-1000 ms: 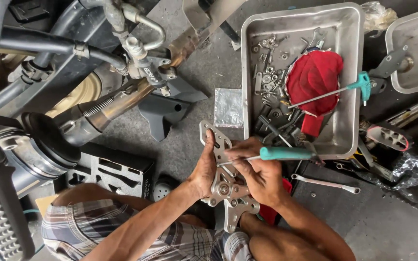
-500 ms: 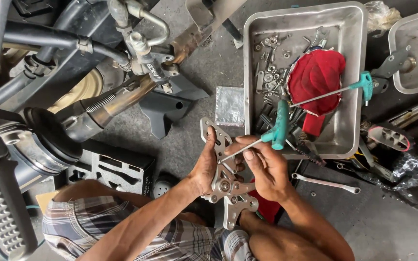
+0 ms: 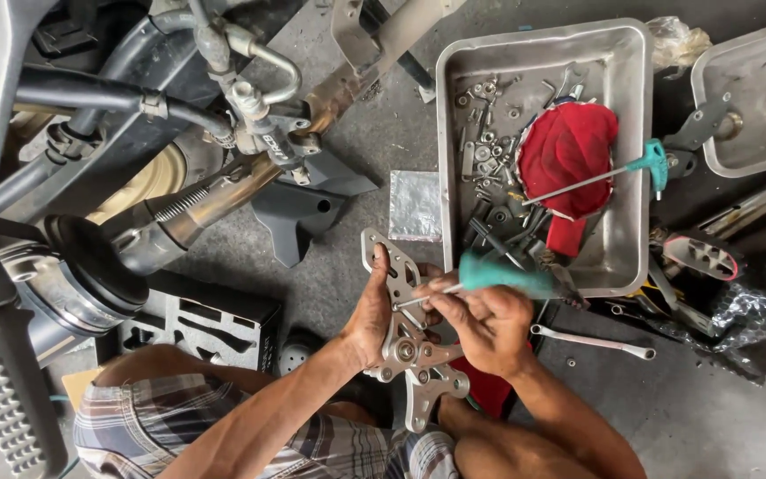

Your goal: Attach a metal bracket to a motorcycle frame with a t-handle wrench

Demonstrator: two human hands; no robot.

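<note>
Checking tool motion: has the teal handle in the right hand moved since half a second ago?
Yes. The teal handle swung down from pointing up over the metal tray to lying level below its near corner.

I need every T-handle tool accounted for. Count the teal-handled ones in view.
2. One teal T-handle driver is in the right hand, its tip at the silver bracket. The other lies across the red cloth in the metal tray. Clutter may hide more.

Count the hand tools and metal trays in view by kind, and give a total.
Teal T-handle wrenches: 2, one in the right hand at, one lying across the red cloth at
Silver open-ended spanners: 1, on the floor
Grey metal trays: 2, one with bolts, one at the right edge
Total: 5
</note>
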